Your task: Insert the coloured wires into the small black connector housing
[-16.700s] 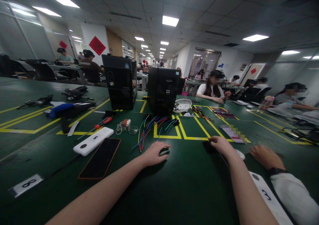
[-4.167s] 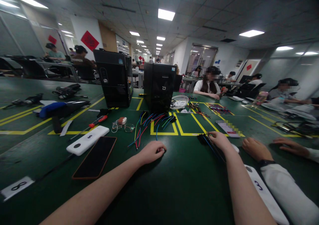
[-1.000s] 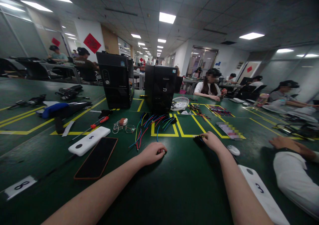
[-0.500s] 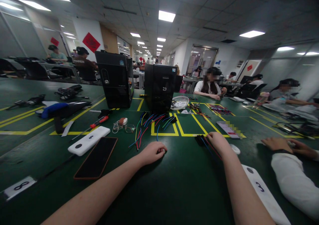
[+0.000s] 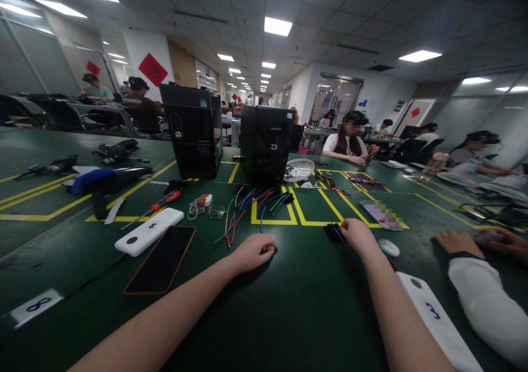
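My left hand [image 5: 256,250] rests on the green table with its fingers curled closed; whatever may be in them is hidden. Just beyond it, a blue wire [image 5: 263,221] runs down to the back of that hand. Farther up lies a spread of red, blue and green wires [image 5: 251,197], some with black ends. My right hand [image 5: 358,236] is closed, its fingertips pinching wire beside a black connector block [image 5: 331,232]. A short blue wire [image 5: 340,234] shows between the block and my fingers; the rest is covered by the hand.
Two black computer cases [image 5: 267,144] stand beyond the wires, near a white basket [image 5: 300,170]. To the left lie a phone [image 5: 160,260], a white power strip [image 5: 149,232], a red screwdriver [image 5: 166,200] and glasses [image 5: 215,212]. At right are another strip [image 5: 439,320], a mouse [image 5: 389,247] and a co-worker's arm [image 5: 480,289].
My right hand has shifted slightly, and the red wire by it no longer shows. The black connector block has turned a little. My left hand stays in place; the view moves slightly.
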Tool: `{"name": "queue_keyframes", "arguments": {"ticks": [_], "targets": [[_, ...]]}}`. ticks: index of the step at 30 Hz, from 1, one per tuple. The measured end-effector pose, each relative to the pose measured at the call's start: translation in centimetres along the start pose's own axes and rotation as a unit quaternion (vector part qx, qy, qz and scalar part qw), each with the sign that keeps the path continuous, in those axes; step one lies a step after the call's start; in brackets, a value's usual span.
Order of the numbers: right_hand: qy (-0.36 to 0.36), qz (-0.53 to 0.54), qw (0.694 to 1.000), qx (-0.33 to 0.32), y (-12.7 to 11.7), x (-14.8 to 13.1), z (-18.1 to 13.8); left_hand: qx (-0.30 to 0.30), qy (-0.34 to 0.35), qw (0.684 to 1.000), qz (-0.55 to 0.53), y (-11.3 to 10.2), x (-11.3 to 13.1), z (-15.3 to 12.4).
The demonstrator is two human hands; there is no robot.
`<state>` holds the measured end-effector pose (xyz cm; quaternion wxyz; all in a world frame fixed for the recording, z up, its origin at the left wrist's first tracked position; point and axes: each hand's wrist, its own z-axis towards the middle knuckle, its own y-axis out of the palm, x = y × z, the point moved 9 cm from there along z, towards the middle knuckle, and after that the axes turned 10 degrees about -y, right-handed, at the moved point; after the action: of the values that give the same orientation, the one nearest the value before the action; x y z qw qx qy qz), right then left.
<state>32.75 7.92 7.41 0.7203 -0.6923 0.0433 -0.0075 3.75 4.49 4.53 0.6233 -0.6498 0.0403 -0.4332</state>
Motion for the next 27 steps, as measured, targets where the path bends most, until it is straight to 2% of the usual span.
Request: {"name": "queue_keyframes", "arguments": {"ticks": [9, 11, 15, 17, 21, 24, 27], "targets": [[-0.021, -0.077, 0.995, -0.056, 1.2, -1.9, -0.4, 0.007, 0.004, 1.0, -0.002, -0.1, 0.1, 0.0], [-0.011, -0.085, 0.995, -0.04, 0.7, -2.2, -0.7, 0.005, 0.006, 1.0, -0.002, -0.1, 0.1, 0.0], [0.008, -0.085, 0.995, 0.055, -0.3, -2.8, -0.9, 0.002, 0.002, 1.0, 0.0, 0.0, 0.0, 0.0], [0.009, -0.087, 0.995, 0.057, 0.6, -3.3, -0.8, 0.0, -0.002, 1.0, -0.002, 0.0, 0.0, 0.0], [-0.008, -0.097, 0.995, -0.008, 3.6, -4.7, -0.7, 0.002, 0.001, 1.0, -0.009, 0.0, 0.0, 0.0], [-0.045, -0.082, 0.996, -0.013, 3.8, -6.3, -0.8, 0.002, 0.004, 1.0, -0.013, 0.0, 0.1, 0.0], [-0.158, -0.035, 0.987, 0.003, 3.3, -9.9, -1.4, 0.014, -0.008, 0.999, -0.029, -0.1, -0.3, 0.1]]}}
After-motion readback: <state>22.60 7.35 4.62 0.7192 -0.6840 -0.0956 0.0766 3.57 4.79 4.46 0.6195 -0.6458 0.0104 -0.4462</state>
